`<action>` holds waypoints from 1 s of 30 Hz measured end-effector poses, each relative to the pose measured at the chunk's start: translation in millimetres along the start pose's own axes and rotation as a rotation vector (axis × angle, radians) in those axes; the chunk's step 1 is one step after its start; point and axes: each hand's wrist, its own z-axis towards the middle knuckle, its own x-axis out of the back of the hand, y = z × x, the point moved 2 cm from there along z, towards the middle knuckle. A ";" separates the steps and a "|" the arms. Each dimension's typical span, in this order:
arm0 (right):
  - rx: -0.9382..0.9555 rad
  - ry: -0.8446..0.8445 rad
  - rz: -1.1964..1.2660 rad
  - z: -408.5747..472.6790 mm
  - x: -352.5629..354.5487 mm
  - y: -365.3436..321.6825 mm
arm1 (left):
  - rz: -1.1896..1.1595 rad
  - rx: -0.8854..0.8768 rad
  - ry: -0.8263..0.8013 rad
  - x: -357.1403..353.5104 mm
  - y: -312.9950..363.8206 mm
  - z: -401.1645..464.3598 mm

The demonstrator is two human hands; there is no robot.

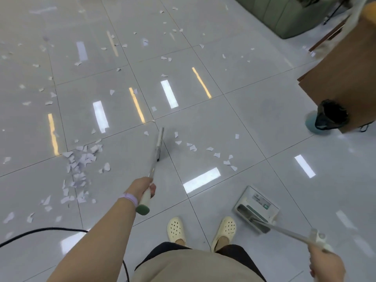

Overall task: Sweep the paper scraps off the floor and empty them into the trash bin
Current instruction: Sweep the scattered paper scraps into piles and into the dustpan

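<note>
The right hand (325, 263) has its fingers closed round the dustpan handle; the dustpan (257, 208) sits beside the feet; the left hand (143, 188) grips the broom (157, 151); a hard stroke risks scattering the gathered paper scraps (78, 167) leftward; loose scraps lie far beyond; the trash bin (330, 117) stands well apart, so tilting the pan could spill.

Indoor room, probably an office or lounge area. Floor (234, 123): large glossy pale grey tiles with thin dark joints, mirroring rows of long ceiling strip lights, white and yellow. Far right: padded grey-green sofa (284, 15). Right: brown wooden worktop (341, 78), with a small trash bin (330, 117) lined with a black bag beside it. Near left: black cable (40, 233) across the floor.
</note>
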 end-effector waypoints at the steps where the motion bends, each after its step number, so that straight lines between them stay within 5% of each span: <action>1: -0.002 0.053 0.008 -2.0 4.0 -6.6 | 0.054 0.010 -0.048 -25.8 -5.9 -1.5; 10: 0.005 0.049 0.043 68.9 35.8 -9.9 | 0.346 0.112 -0.423 -264.6 -51.0 -57.1; 17: 0.031 -0.097 0.012 138.1 48.2 -19.3 | 0.271 0.284 -0.501 -389.8 -81.8 -56.9; 30: 0.102 -0.189 -0.097 211.0 59.9 -23.9 | -0.241 0.292 -0.347 -369.7 -26.5 -19.5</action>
